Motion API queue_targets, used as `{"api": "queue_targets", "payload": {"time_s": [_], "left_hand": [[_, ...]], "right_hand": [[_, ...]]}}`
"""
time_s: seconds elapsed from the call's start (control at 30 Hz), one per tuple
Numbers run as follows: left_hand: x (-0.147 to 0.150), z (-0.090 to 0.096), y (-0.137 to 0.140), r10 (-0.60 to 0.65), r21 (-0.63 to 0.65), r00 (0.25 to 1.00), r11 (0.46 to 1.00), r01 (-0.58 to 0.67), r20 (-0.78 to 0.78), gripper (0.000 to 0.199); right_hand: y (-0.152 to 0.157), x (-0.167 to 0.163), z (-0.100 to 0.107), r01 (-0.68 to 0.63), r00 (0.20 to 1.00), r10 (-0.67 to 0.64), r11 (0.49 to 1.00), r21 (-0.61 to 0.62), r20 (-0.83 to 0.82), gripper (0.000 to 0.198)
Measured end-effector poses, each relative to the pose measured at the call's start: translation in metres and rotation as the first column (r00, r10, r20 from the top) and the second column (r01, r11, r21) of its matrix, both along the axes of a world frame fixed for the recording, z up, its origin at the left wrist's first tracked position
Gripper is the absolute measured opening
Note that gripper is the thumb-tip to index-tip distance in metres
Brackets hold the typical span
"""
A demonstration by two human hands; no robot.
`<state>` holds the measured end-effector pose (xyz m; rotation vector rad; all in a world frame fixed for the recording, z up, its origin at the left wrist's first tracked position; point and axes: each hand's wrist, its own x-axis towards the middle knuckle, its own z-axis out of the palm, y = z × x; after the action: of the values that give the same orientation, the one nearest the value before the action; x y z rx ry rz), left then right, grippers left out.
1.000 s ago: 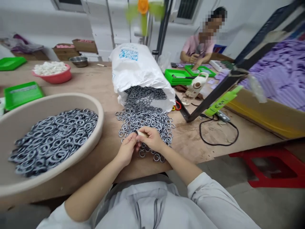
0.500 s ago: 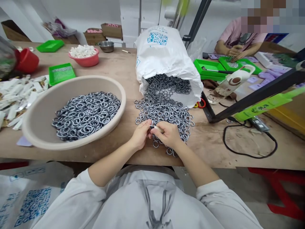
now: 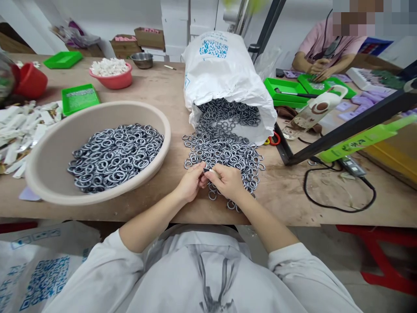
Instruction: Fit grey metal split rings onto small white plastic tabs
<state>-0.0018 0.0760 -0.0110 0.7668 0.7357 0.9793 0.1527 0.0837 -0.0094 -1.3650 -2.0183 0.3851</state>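
Note:
Both my hands meet over the near side of a heap of grey rings [image 3: 224, 150] spilled on the table. My left hand [image 3: 190, 181] is closed in a pinch, thumb and forefinger together; a grey ring seems to be in it, mostly covered by the fingers. Wrapped round a small pale-handled tool [image 3: 211, 171] with a dark tip, my right hand [image 3: 229, 181] presses up against the left fingertips. Behind the heap, a white sack [image 3: 221, 65] lies with its mouth towards me and rings pouring out. A large beige basin [image 3: 48, 174] to the left holds many more rings.
Green trays [image 3: 81, 99], a pink bowl of white parts [image 3: 110, 80] and a pile of white pieces [image 3: 22, 130] occupy the left. On the right stand a dark metal frame [image 3: 325, 141], a bottle [image 3: 312, 111] and a black cable [image 3: 306, 187]. A co-worker [image 3: 325, 56] sits beyond.
My hands stay together at the same spot, with small finger shifts. The tool's dark tip has moved closer in between the fingers. The view has shifted slightly.

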Motion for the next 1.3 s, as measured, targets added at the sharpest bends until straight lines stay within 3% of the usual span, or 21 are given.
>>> {"api": "queue_targets", "payload": {"time_s": [0.1,0.2,0.33,0.53,0.67,0.83,0.9,1.0,1.07,1.17,1.23,1.3], "left_hand": [[-0.002,0.001,-0.003,-0.123,0.036,0.992,0.992,0.122,0.011,0.044],[-0.006,0.002,0.0,-0.074,0.036,0.997,0.997,0.073,0.034,0.042],[-0.015,0.003,0.008,0.116,-0.028,0.993,0.993,-0.115,0.008,0.032],[-0.015,0.025,0.011,0.314,-0.183,0.947,0.937,-0.297,0.071,0.012],[-0.011,0.037,0.025,0.399,-0.24,0.911,0.9,-0.365,0.108,0.017],[-0.014,0.032,0.044,0.385,-0.296,0.917,0.892,-0.342,0.101,0.021],[-0.018,0.025,0.046,0.351,-0.248,0.934,0.912,-0.326,0.063,0.013],[-0.023,0.015,0.046,0.334,-0.022,0.939,0.941,-0.337,-0.084,0.011],[-0.024,0.01,0.046,0.357,0.175,0.909,0.93,-0.323,-0.217,0.016],[-0.02,0.005,0.045,0.34,0.395,0.866,0.9,-0.185,-0.368,0.017],[-0.016,0.004,0.042,0.272,0.437,0.858,0.897,-0.063,-0.435,0.016],[-0.011,0.004,0.039,0.213,0.418,0.869,0.908,-0.007,-0.448,0.025]], "right_hand": [[0.011,0.013,0.005,0.222,0.968,-0.225,0.974,-0.044,-0.107,0.047],[0.017,0.022,0.014,0.319,0.942,-0.321,0.947,-0.043,-0.097,0.046],[0.025,0.01,0.028,0.286,0.944,-0.259,0.951,-0.119,0.205,0.033],[0.053,-0.015,0.028,0.175,0.841,-0.07,0.974,-0.146,0.537,0.021],[0.062,-0.017,0.021,0.182,0.829,-0.072,0.972,-0.146,0.554,0.025],[0.062,-0.019,0.017,0.143,0.854,-0.031,0.974,-0.176,0.52,0.023],[0.062,-0.019,0.018,0.152,0.856,-0.035,0.971,-0.187,0.516,0.021],[0.062,-0.013,0.023,0.165,0.863,-0.056,0.97,-0.177,0.502,0.022],[0.061,-0.006,0.027,0.123,0.917,-0.027,0.968,-0.218,0.398,0.025],[0.056,0.001,0.029,-0.121,0.992,0.102,0.917,-0.379,-0.069,0.033],[0.051,0.001,0.027,-0.303,0.912,0.128,0.851,-0.429,-0.39,0.038],[0.046,-0.002,0.022,-0.385,0.822,0.094,0.819,-0.426,-0.562,0.043]]}}
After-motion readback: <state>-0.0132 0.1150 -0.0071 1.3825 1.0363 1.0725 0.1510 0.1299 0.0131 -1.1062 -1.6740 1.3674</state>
